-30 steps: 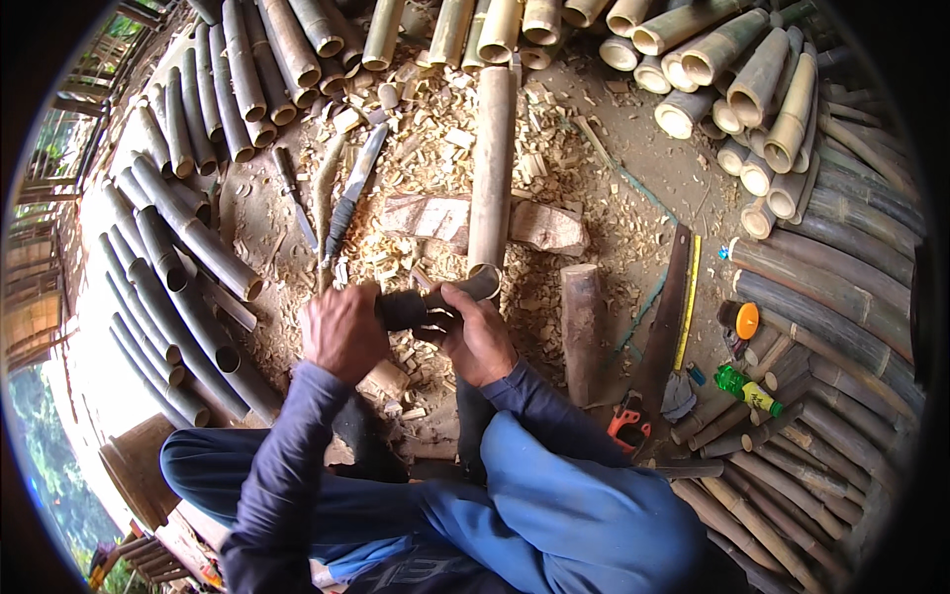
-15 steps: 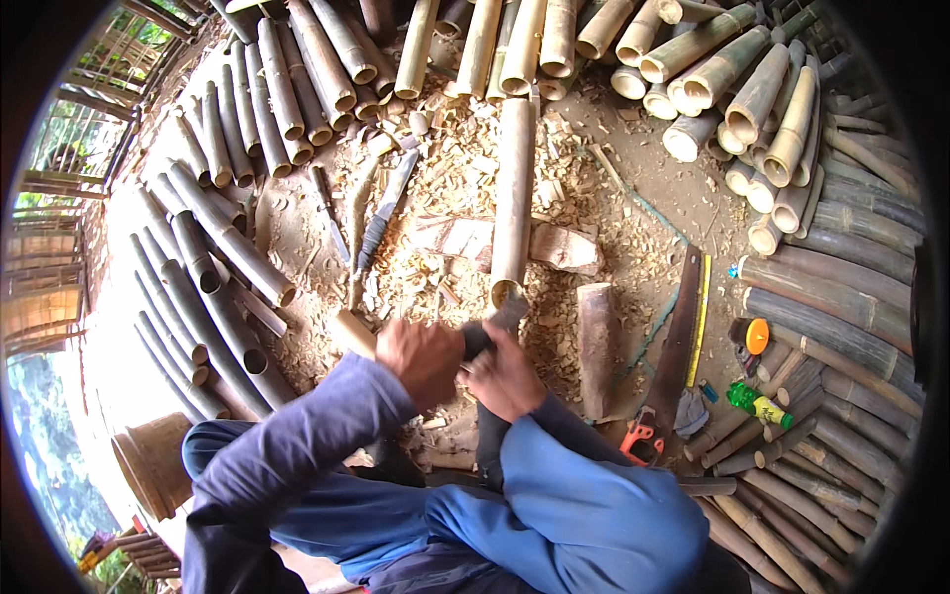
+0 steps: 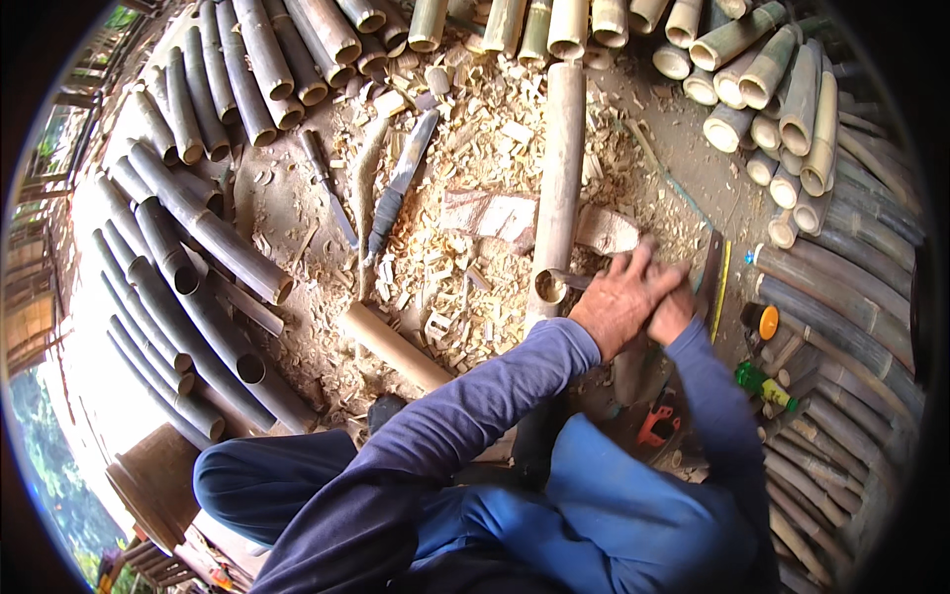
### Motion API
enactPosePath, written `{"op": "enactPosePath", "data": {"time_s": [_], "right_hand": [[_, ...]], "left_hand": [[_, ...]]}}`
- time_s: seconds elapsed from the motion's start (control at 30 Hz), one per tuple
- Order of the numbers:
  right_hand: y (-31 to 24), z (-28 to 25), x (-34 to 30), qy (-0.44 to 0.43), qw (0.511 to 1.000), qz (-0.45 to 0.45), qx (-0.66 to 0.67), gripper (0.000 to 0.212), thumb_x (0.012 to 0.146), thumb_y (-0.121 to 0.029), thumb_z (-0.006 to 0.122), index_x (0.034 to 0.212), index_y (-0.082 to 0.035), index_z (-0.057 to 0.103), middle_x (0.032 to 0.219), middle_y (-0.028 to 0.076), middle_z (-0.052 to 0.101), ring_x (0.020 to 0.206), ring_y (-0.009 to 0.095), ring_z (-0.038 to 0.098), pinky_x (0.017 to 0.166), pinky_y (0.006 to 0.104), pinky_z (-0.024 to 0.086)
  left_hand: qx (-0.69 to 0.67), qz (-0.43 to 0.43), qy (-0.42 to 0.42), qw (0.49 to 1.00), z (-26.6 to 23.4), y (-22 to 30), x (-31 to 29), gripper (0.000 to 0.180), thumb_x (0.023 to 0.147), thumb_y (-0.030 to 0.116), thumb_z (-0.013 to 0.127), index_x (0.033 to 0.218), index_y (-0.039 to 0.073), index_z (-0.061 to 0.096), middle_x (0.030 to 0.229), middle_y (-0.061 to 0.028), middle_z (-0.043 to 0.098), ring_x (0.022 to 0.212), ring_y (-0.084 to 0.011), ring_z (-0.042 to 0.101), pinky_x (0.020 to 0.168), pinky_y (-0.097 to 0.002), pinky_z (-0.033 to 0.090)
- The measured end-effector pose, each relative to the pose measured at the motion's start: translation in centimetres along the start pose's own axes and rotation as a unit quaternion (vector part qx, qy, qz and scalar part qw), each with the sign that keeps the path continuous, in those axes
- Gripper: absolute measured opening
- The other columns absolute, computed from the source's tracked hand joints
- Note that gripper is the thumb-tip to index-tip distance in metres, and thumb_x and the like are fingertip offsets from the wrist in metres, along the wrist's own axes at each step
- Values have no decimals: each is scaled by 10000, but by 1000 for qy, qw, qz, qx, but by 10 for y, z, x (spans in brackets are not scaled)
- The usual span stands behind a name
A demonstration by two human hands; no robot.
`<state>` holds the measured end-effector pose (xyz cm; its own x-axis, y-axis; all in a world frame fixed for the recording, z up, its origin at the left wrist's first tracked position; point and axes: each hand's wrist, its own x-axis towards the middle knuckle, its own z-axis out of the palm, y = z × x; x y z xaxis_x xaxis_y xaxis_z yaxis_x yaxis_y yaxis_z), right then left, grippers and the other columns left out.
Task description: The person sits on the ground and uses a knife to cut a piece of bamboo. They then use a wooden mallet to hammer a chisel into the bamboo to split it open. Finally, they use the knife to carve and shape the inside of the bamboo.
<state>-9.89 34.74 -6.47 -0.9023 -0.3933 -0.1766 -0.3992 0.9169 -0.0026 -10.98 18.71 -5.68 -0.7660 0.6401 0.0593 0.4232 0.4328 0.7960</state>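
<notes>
In front of me a bamboo tube lies across a notched wooden block, its open end toward me. A dark blade, apparently a knife's, sits at the tube's near rim. My left hand is closed just right of that end, where the blade comes out from it. Against it, and partly behind its fingers, is my right hand, also closed and slightly blurred. Both hands are together around the knife's handle, which they hide.
A large knife and a smaller knife lie left among wood chips. Nearer is a pale bamboo piece. An orange-handled saw, yellow tape and green bottle lie right. Bamboo tubes surround the space.
Both hands have moved right and forward with the knife, from left of the tube's near end to right of it. The view has shifted, and the pale bamboo piece on the ground shows more fully.
</notes>
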Motion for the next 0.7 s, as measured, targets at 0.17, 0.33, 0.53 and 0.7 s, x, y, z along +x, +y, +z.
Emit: {"op": "enactPosePath", "data": {"time_s": [0.17, 0.33, 0.53, 0.7], "right_hand": [[-24, -58, 71, 4, 983, -165, -75, 166, 853, -264, 586, 919, -111, 592, 848, 51, 610, 832, 239, 600, 755, 398, 464], [-65, -72, 107, -75, 969, -167, -165, 114, 796, -233, 610, 867, -149, 640, 864, 62, 653, 860, 202, 617, 739, 365, 460], [-21, -58, 49, -172, 967, -160, 96, 241, 823, -222, 633, 1016, -78, 639, 1030, 113, 631, 1042, 253, 591, 907, 397, 487], [-38, -30, -9, -300, 935, -82, 170, 320, 824, -122, 646, 1139, -67, 620, 1149, 117, 621, 1114, 241, 584, 923, 386, 502]], "left_hand": [[-150, -77, 219, 961, -16, -4, -10, 917, 649, -111, 653, 1484, 192, 424, 1473, -279, 304, 1318, -477, 414, 1113, -463, 409], [-187, -97, 397, 893, -19, -11, -16, 836, 738, 21, 731, 1486, 30, 358, 1410, -238, 412, 1326, -417, 359, 1119, -480, 334], [-170, -140, -48, 974, -30, 9, -7, 925, 613, 55, 752, 1453, 85, 365, 1270, -277, 463, 1188, -482, 537, 1004, -484, 491], [-154, -96, -194, 964, -25, -4, -14, 900, 562, 198, 833, 1384, 90, 486, 1248, -248, 537, 1151, -404, 596, 996, -424, 495]]}}
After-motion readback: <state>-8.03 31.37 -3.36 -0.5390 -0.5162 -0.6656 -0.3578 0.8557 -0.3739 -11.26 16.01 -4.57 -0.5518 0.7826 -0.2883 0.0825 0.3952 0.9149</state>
